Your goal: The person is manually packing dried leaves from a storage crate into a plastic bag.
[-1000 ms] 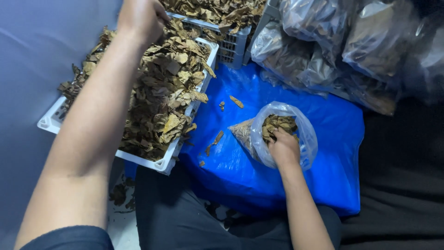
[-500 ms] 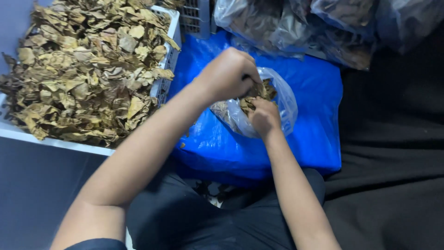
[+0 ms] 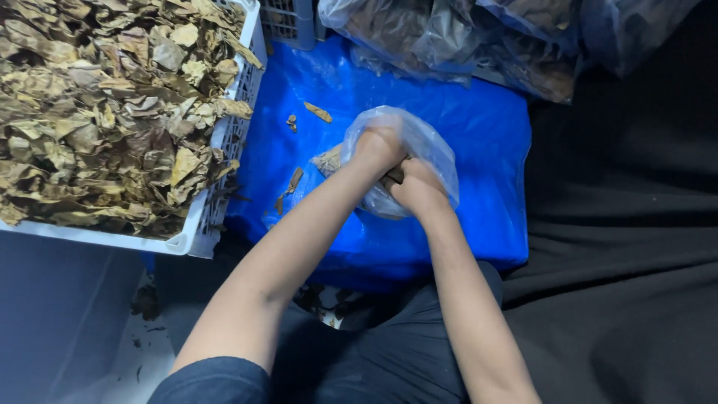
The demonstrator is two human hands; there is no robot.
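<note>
A small clear plastic bag of dried brown leaves rests on a blue plastic-wrapped bundle in front of me. My left hand reaches into the bag's mouth, fingers buried among the leaves inside. My right hand grips the bag's near edge and holds it in place. Both hands touch each other at the bag. A white plastic crate heaped with dried leaves stands to the left.
Large clear bags of dark dried leaves lie along the top. Loose leaf scraps sit on the blue bundle. Black cloth covers the right side. A grey crate stands behind the white one.
My left hand left the white crate, swung right and went into the small bag. The right hand kept hold of the bag.
</note>
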